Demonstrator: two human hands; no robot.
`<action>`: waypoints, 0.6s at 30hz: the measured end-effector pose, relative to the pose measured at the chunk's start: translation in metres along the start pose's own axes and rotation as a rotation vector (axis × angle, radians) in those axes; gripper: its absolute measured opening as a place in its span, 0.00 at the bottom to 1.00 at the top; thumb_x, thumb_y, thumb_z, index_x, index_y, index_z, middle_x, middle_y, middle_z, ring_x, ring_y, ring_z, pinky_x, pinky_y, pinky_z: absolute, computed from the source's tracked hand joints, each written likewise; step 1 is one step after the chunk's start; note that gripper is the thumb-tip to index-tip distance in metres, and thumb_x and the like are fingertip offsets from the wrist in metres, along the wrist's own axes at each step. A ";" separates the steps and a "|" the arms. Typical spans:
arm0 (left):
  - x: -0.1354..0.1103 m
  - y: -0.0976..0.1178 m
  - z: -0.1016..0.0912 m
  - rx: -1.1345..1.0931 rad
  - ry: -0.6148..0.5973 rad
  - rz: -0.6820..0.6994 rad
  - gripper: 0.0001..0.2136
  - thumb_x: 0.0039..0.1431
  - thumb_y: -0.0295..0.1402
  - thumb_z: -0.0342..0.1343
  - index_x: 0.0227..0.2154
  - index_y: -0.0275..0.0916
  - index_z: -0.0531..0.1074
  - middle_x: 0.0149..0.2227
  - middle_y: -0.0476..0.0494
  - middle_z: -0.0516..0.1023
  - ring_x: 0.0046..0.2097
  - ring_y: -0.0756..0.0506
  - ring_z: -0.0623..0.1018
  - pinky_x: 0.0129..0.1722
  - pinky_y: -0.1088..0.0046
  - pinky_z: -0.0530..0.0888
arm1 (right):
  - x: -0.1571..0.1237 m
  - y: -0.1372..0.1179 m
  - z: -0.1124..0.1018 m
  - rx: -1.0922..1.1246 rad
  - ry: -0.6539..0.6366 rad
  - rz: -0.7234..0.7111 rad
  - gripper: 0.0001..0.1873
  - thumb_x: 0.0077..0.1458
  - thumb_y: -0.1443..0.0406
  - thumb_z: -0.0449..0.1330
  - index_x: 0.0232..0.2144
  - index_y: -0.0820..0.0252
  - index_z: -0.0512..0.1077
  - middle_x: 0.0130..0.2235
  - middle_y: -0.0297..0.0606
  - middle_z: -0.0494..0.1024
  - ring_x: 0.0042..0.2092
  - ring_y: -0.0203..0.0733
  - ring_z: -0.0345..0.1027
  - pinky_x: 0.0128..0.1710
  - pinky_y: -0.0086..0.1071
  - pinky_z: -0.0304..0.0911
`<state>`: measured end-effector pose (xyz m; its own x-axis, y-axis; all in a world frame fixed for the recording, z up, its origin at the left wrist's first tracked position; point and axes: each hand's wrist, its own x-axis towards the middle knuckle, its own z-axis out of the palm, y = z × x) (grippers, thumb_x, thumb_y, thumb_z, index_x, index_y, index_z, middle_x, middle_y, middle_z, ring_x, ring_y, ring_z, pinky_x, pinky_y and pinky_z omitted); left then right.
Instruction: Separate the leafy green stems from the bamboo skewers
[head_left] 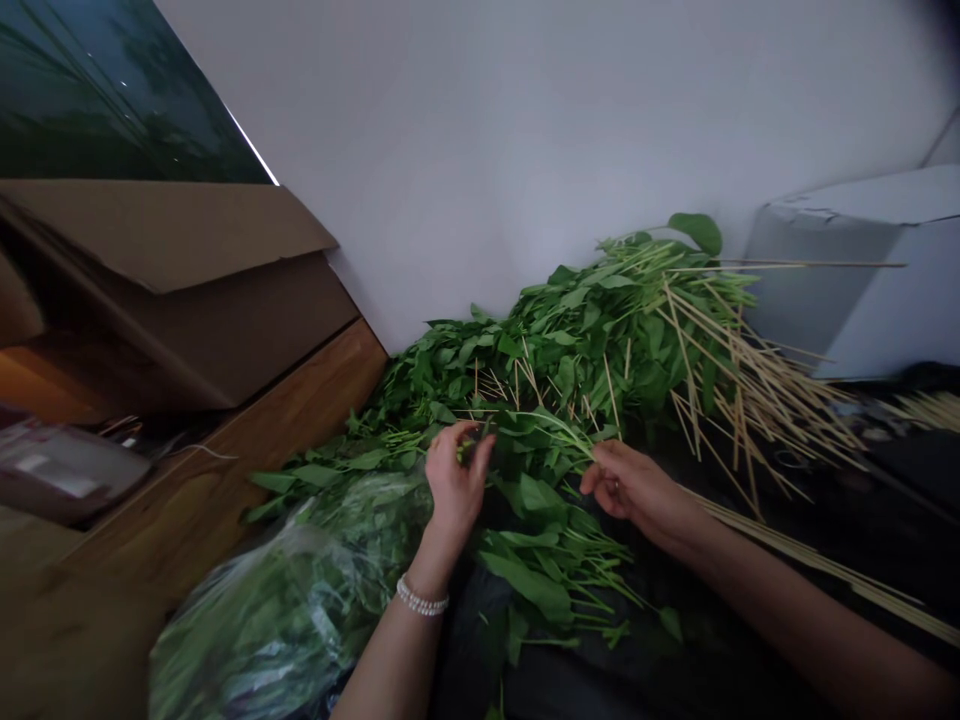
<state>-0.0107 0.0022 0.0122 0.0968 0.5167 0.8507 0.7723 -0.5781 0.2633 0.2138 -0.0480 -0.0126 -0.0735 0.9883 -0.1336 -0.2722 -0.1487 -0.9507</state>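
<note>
My right hand (630,487) is closed in a pinch on the pale stem ends of a leafy green sprig (559,425), which points left. My left hand (456,470), wearing a pearl-like bracelet (421,598), has its fingers and thumb curled around a small green leaf (463,452) near the sprig's leafy end. Below and between the hands, loose leafy stems (547,580) lie on a black sheet (480,680). Behind them rises a large heap of leafy greens (577,320), with thin wooden sticks (765,370) poking out at its right.
A clear plastic bag (277,610) full of greens lies at the lower left. An open cardboard box (210,310) stands on a wooden surface (300,410) at left. More sticks (832,570) lie under my right forearm. A white box (855,270) stands at right, against the wall (480,150).
</note>
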 end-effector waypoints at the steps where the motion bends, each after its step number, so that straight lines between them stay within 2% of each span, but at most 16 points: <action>1: -0.001 0.005 0.000 0.017 -0.053 0.094 0.05 0.60 0.32 0.55 0.38 0.39 0.71 0.31 0.47 0.74 0.33 0.48 0.73 0.35 0.71 0.67 | -0.001 0.000 0.001 -0.023 -0.002 -0.004 0.22 0.49 0.45 0.57 0.31 0.57 0.61 0.24 0.33 0.75 0.18 0.30 0.60 0.16 0.25 0.48; 4: -0.007 0.022 0.002 0.031 -0.244 0.346 0.08 0.60 0.30 0.54 0.42 0.41 0.73 0.28 0.48 0.73 0.31 0.49 0.72 0.35 0.70 0.66 | -0.004 0.000 0.007 -0.108 -0.034 -0.017 0.22 0.51 0.45 0.55 0.33 0.57 0.60 0.23 0.31 0.74 0.17 0.30 0.60 0.16 0.24 0.48; 6: -0.010 0.030 0.003 0.020 -0.345 0.431 0.12 0.61 0.30 0.53 0.47 0.42 0.72 0.30 0.48 0.73 0.33 0.49 0.72 0.34 0.70 0.65 | -0.006 0.000 0.010 -0.162 -0.075 -0.025 0.21 0.53 0.46 0.53 0.33 0.56 0.59 0.23 0.30 0.74 0.16 0.30 0.60 0.15 0.24 0.47; 9: -0.012 0.035 0.005 0.017 -0.440 0.468 0.13 0.63 0.33 0.52 0.50 0.44 0.70 0.34 0.46 0.73 0.36 0.48 0.73 0.35 0.70 0.66 | -0.008 0.001 0.013 -0.229 -0.150 -0.021 0.19 0.55 0.47 0.50 0.34 0.56 0.59 0.22 0.29 0.74 0.16 0.30 0.60 0.15 0.24 0.48; 13: -0.012 0.036 0.006 0.038 -0.504 0.470 0.11 0.64 0.34 0.50 0.46 0.43 0.72 0.38 0.45 0.73 0.39 0.48 0.74 0.37 0.69 0.66 | -0.009 0.005 0.012 -0.356 -0.186 -0.071 0.16 0.60 0.51 0.45 0.37 0.57 0.59 0.23 0.29 0.73 0.16 0.32 0.61 0.16 0.26 0.50; 15: -0.011 0.036 0.006 0.039 -0.519 0.479 0.10 0.64 0.33 0.50 0.44 0.42 0.73 0.40 0.45 0.74 0.41 0.47 0.74 0.38 0.69 0.66 | -0.009 0.008 0.010 -0.534 -0.127 -0.205 0.14 0.62 0.55 0.44 0.40 0.57 0.60 0.25 0.30 0.74 0.20 0.33 0.64 0.20 0.28 0.55; 18: -0.010 0.037 0.006 0.036 -0.536 0.504 0.10 0.65 0.32 0.48 0.44 0.40 0.72 0.42 0.44 0.76 0.42 0.47 0.74 0.38 0.68 0.65 | -0.012 0.013 0.009 -1.017 0.006 -0.530 0.12 0.63 0.64 0.44 0.46 0.57 0.63 0.33 0.38 0.76 0.32 0.39 0.70 0.29 0.32 0.60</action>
<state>0.0208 -0.0207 0.0102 0.7323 0.4367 0.5225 0.5720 -0.8108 -0.1240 0.2027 -0.0625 -0.0206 -0.1760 0.9191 0.3525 0.6338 0.3798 -0.6738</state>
